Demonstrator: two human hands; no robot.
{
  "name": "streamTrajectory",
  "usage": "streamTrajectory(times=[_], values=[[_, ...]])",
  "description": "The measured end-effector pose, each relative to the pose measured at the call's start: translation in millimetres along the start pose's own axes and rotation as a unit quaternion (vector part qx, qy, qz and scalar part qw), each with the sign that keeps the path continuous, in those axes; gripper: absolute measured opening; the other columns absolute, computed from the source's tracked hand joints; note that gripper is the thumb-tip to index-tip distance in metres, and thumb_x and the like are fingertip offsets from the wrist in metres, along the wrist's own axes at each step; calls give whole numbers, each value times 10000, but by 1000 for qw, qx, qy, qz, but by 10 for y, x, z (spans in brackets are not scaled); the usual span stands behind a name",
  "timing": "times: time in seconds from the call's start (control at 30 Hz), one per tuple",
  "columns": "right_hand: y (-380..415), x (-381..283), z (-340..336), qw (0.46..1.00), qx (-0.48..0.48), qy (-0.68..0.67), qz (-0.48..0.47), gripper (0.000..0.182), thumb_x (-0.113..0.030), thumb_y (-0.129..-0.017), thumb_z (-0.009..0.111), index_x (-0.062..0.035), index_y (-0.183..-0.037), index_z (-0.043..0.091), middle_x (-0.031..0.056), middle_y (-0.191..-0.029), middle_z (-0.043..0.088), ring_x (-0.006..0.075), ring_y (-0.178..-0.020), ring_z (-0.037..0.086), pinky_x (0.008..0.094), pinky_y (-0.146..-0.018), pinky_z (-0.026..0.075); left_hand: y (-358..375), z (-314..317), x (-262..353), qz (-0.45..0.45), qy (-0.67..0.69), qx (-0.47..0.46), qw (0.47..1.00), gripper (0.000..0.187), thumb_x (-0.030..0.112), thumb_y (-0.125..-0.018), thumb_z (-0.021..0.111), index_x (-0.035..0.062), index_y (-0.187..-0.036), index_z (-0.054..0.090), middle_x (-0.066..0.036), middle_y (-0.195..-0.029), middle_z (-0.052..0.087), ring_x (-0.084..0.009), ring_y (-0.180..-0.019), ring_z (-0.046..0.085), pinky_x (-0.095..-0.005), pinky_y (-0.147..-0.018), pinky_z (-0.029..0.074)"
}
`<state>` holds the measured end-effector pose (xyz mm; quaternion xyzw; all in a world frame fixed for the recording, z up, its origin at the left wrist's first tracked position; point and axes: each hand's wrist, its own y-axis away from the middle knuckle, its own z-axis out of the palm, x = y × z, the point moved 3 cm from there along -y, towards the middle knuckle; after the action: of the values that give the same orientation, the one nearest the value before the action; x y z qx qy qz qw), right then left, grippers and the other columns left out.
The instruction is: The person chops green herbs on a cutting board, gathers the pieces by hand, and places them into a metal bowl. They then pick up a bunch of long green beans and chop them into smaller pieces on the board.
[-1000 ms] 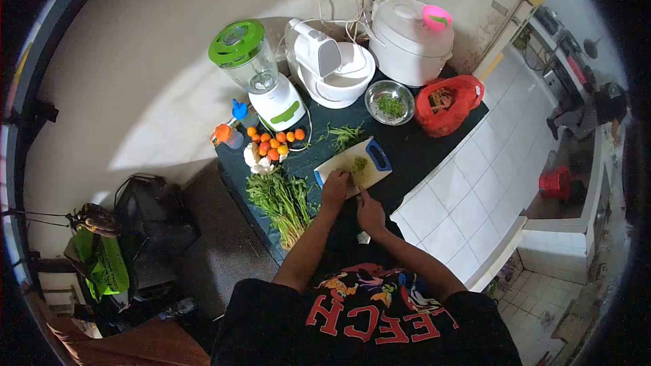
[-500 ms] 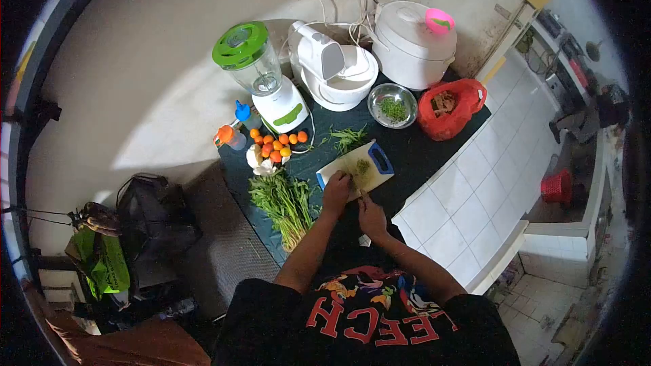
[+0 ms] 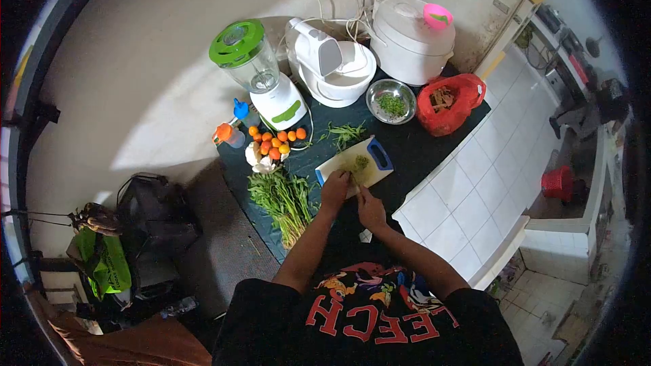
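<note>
A white cutting board (image 3: 330, 167) with blue ends lies at an angle on the dark green table cover. My left hand (image 3: 336, 191) is closed at the board's near left side, pressing greens whose details its fingers mostly hide. My right hand (image 3: 371, 211) is wrapped round a knife, its thin blade (image 3: 356, 182) hard to make out beside the left fingers. A small heap of chopped greens (image 3: 361, 162) rests on the board. Just beyond it lie loose leafy greens (image 3: 347, 135), and a large bundle of leafy stems (image 3: 279, 205) is to the left.
Orange-red tomatoes (image 3: 276, 143) and pale garlic bulbs (image 3: 254, 154) sit left of the board. Behind stand a blender (image 3: 283, 105), a stand mixer (image 3: 322, 57), a white rice cooker (image 3: 411, 51), a metal bowl (image 3: 392, 120) of chopped greens and a red plastic bag (image 3: 434, 120).
Both hands stay at the board in nearly the same places, with only a slight shift of the knife hand. The whole view has moved a little.
</note>
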<state>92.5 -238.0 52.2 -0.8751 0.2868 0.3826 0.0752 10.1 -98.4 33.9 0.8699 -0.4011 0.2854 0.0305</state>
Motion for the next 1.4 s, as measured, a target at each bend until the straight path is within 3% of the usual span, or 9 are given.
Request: streamTrajectory(times=[0.07,0.23,0.47,0.57,0.63,0.83,0.97,1.13,1.4], values=[[-10,-97,-53,998,-34,20,54,404,-275,-1081,486,-51,-1400,591,291,-1029,717,481,-912,705,558,-824,558,-16,102,-64,17,-7,-4,1000,144,116,-928,598,19,-1007,670,-162,-1044,656,-367,-1007,662,-463,-839,565],[-193,-144,-65,998,-43,18,43,414,-289,-1075,498,-53,-1402,590,282,-1044,720,481,-947,699,563,-841,552,-28,34,-18,12,-1,-51,999,223,115,-902,606,12,-1086,679,-174,-1069,657,-384,-1028,661,-460,-856,563],[-151,-22,-33,996,-63,21,66,413,-286,-1071,502,-45,-1393,595,284,-1070,718,495,-973,690,572,-858,543,-74,-84,57,8,42,-16,999,222,87,-887,601,17,-1069,706,-181,-1062,656,-389,-1026,657,-455,-895,551],[-65,-75,-73,998,-38,12,56,393,-263,-1068,502,-40,-1377,600,277,-1047,721,492,-959,689,578,-848,540,-119,-99,67,-74,112,-35,990,214,80,-889,591,15,-1053,712,-180,-1066,659,-387,-1032,656,-454,-901,552],[-74,-33,-31,998,-37,20,38,390,-254,-1066,502,-49,-1384,596,272,-1033,722,490,-948,689,578,-837,540,-124,-4,6,-15,23,-34,999,204,88,-894,587,11,-1041,706,-178,-1062,661,-383,-1044,652,-462,-892,555],[-276,-31,53,999,-18,34,8,408,-232,-1065,500,-80,-1437,566,262,-986,725,489,-895,691,571,-803,543,-61,26,8,-3,-18,-19,1000,191,86,-896,581,16,-1023,704,-177,-1070,653,-381,-1069,644,-457,-896,553],[-160,-52,-7,999,7,-30,-21,409,-231,-1071,490,-85,-1445,565,267,-955,724,494,-860,694,578,-782,547,-56,24,-2,-17,-12,-46,999,203,83,-897,577,20,-1038,708,-177,-1090,654,-381,-1076,644,-452,-917,549],[-24,-91,-67,998,-39,12,41,412,-250,-1077,476,-88,-1445,568,270,-980,725,493,-886,695,580,-801,546,-27,77,-47,30,15,25,999,204,84,-882,587,18,-1033,707,-187,-1080,655,-386,-1067,641,-459,-931,545],[-261,-121,35,1000,-9,25,6,379,-263,-1072,476,-57,-1361,608,286,-996,717,485,-912,697,561,-831,554,-64,-55,16,-3,41,-10,999,205,69,-879,580,9,-1028,707,-198,-1023,644,-405,-997,649,-488,-870,542]])
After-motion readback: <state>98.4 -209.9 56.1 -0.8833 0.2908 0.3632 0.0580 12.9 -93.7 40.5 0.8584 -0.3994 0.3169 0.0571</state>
